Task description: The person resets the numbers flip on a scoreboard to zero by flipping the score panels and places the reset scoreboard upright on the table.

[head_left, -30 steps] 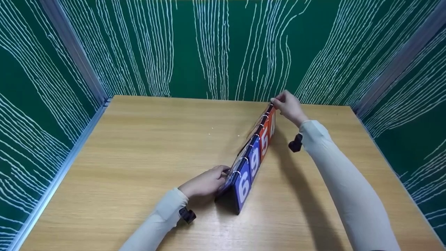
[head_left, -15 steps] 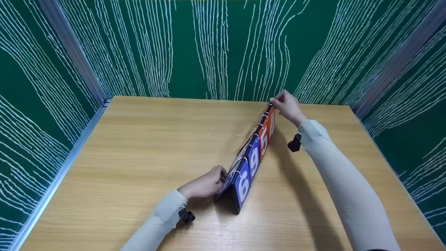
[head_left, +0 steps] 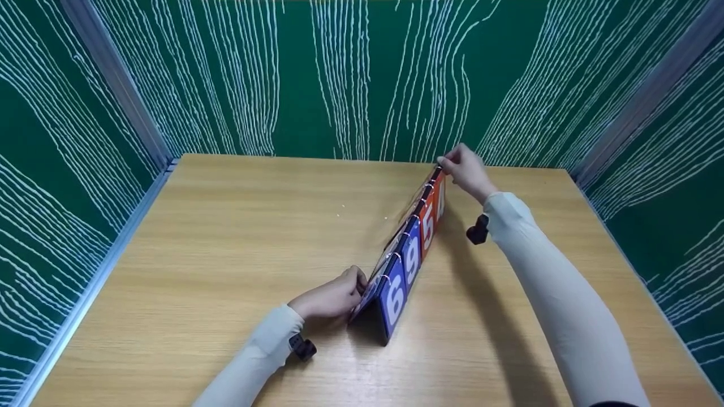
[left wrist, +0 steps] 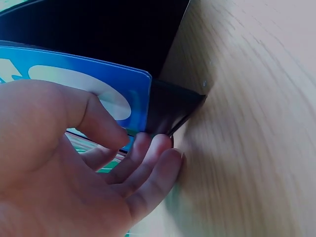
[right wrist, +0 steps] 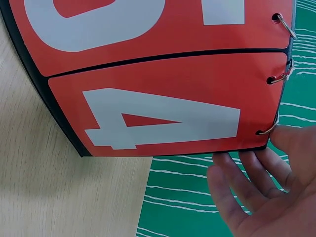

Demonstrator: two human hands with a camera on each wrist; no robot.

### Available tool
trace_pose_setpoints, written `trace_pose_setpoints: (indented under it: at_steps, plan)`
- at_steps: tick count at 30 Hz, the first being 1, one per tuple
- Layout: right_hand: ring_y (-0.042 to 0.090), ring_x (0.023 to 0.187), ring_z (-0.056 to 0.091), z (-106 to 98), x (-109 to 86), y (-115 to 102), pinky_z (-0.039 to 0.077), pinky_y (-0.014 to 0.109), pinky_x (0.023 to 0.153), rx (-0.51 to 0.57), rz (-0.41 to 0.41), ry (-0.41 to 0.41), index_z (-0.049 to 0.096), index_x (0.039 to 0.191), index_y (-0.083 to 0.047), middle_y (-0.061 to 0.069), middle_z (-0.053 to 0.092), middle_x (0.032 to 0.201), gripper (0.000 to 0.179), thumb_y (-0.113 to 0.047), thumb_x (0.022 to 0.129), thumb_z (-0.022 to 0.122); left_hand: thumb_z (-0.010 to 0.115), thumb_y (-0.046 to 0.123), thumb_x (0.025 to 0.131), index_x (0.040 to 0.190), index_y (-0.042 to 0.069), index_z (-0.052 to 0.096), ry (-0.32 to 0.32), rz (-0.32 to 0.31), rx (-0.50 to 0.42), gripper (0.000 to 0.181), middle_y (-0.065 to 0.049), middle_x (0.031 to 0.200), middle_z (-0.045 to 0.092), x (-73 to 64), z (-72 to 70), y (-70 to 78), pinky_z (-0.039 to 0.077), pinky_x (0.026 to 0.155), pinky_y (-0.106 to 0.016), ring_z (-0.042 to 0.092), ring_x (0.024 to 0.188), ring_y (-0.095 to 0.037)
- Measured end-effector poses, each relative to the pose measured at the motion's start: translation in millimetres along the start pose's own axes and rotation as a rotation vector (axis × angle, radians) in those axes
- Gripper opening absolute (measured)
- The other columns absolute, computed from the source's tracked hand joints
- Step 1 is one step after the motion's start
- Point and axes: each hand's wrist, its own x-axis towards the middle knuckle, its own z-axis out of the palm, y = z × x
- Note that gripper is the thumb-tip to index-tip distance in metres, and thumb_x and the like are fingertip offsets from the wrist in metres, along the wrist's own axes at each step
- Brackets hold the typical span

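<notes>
A tent-shaped flip scoreboard (head_left: 410,257) stands on the table, running from near middle to the far right. Its right face reads blue 6 and 9, then red 5 and 4. At the near end, on the left face, my left hand (head_left: 334,295) pinches a blue number card (left wrist: 138,96) between thumb and fingers, close to the black backing. My right hand (head_left: 468,172) holds the far top corner; in the right wrist view its fingers lie at the edge beside the red 4 card (right wrist: 197,136), near a metal ring (right wrist: 268,131).
The wooden table (head_left: 237,226) bears a few tiny white specks left of the scoreboard. Green walls (head_left: 300,85) with white wavy lines rise behind and at both sides. A dark wrist camera (head_left: 478,229) sits on the right sleeve, another on the left.
My left fingers have curled in more against the left face since the first frame. The right hand and the scoreboard have stayed in place.
</notes>
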Motion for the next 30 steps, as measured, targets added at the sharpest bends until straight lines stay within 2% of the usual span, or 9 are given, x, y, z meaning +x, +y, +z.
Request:
trace_pose_setpoints:
  at_steps: [7, 13, 20, 25, 30]
  plan:
    - [0.022, 0.104, 0.057, 0.6, 0.9, -0.1, 0.051, 0.031, 0.084, -0.024, -0.002, 0.004, 0.049, 0.123, -0.007, 0.012, 0.059, 0.118, 0.03, -0.033, 0.107, 0.05, 0.043, -0.002, 0.093, 0.119, 0.002, 0.041, -0.014, 0.007, -0.072, 0.027, -0.011, 0.118, 0.05, 3.6, 1.3, -6.8, 0.049, 0.094, -0.03, 0.054, 0.099, -0.015]
    - [0.023, 0.107, 0.057, -0.3, 2.0, -1.4, 0.051, 0.037, 0.09, -0.012, 0.018, -0.004, 0.048, 0.124, -0.007, 0.013, 0.059, 0.121, 0.031, -0.034, 0.107, 0.05, 0.044, -0.003, 0.092, 0.117, 0.003, 0.039, -0.013, 0.022, -0.07, 0.026, -0.007, 0.112, 0.049, 4.6, 0.3, -8.9, 0.048, 0.094, -0.029, 0.052, 0.099, -0.015]
    - [0.026, 0.109, 0.057, -1.4, 0.3, -1.4, 0.052, 0.038, 0.091, -0.008, 0.015, -0.004, 0.048, 0.124, -0.006, 0.013, 0.058, 0.12, 0.032, -0.034, 0.107, 0.05, 0.041, -0.004, 0.093, 0.117, 0.002, 0.04, -0.004, 0.024, -0.063, 0.025, -0.01, 0.113, 0.048, 6.9, 2.1, -10.3, 0.047, 0.096, -0.033, 0.051, 0.101, -0.017]
    - [0.029, 0.114, 0.057, -1.4, -0.3, -1.1, 0.051, 0.037, 0.091, -0.004, 0.017, -0.008, 0.048, 0.124, -0.007, 0.013, 0.057, 0.121, 0.032, -0.034, 0.107, 0.05, 0.033, -0.008, 0.094, 0.115, 0.002, 0.039, 0.004, 0.023, -0.124, 0.024, -0.011, 0.113, 0.05, 8.3, 4.5, -9.4, 0.045, 0.1, -0.035, 0.051, 0.107, -0.019]
    - [0.03, 0.116, 0.057, -1.6, 0.1, -1.9, 0.05, 0.035, 0.09, -0.007, 0.013, -0.005, 0.047, 0.125, -0.007, 0.013, 0.057, 0.122, 0.034, -0.036, 0.107, 0.05, 0.032, -0.008, 0.096, 0.115, 0.004, 0.039, 0.014, 0.001, -0.154, 0.023, -0.006, 0.109, 0.048, 8.4, 4.5, -8.6, 0.043, 0.098, -0.032, 0.049, 0.104, -0.017]
